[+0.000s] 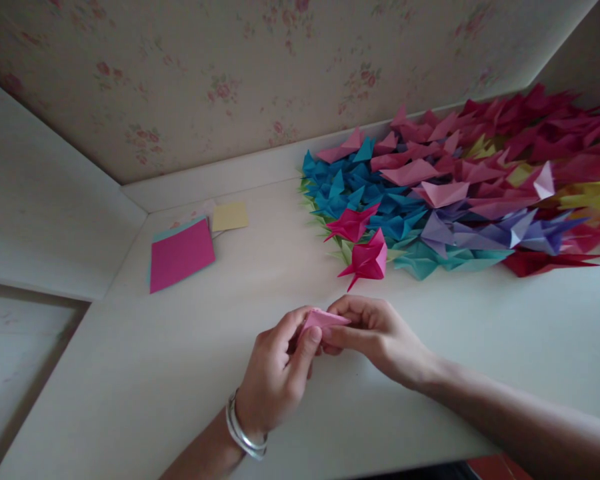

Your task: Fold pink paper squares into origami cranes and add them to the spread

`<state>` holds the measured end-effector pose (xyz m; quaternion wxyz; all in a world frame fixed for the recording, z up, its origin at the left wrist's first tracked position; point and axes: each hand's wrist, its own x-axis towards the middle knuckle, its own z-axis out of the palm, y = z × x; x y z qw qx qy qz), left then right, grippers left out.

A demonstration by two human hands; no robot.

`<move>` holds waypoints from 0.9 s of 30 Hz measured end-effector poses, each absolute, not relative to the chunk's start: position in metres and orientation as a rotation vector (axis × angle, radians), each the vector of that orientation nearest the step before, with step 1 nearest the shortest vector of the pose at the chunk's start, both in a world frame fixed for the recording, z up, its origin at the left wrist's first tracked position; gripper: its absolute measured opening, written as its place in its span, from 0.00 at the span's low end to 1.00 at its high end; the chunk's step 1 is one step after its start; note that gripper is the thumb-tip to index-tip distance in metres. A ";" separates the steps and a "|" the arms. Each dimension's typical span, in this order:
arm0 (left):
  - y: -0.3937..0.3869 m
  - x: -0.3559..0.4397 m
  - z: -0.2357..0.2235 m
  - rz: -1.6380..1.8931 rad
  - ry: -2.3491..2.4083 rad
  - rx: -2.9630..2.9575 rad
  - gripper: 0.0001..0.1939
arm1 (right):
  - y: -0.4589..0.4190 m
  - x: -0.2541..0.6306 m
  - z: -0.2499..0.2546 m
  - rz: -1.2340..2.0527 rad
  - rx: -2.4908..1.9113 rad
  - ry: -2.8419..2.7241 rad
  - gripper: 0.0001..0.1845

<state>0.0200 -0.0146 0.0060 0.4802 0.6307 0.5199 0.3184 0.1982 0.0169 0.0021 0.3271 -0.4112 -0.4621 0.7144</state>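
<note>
A small folded piece of pink origami paper [325, 320] is pinched between both hands above the white table. My left hand [283, 363], with silver bangles at the wrist, grips its left end, thumb on top. My right hand [380, 337] closes thumb and fingers around its right, pointed end. Just beyond the hands lie two bright magenta folded paper cranes, the nearer crane [369, 260] and the farther crane [353, 224]. The undersides of the paper and some fingertips are hidden.
A large heap of folded paper cranes [445, 193] in blue, pink, purple, yellow and red spreads along the back right. Square magenta paper [183, 257] and a small yellow sheet [231, 217] lie at the left of the white table [205, 360]. Flowered wallpaper [220, 87] covers the wall behind.
</note>
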 end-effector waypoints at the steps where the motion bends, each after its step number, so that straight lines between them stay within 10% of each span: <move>1: -0.014 0.020 0.006 0.775 1.263 1.529 0.15 | 0.018 0.198 0.003 1.890 -1.074 -1.204 0.17; 27: -0.007 0.016 0.010 0.746 1.186 1.222 0.18 | 0.016 0.204 0.002 1.962 -0.973 -1.269 0.23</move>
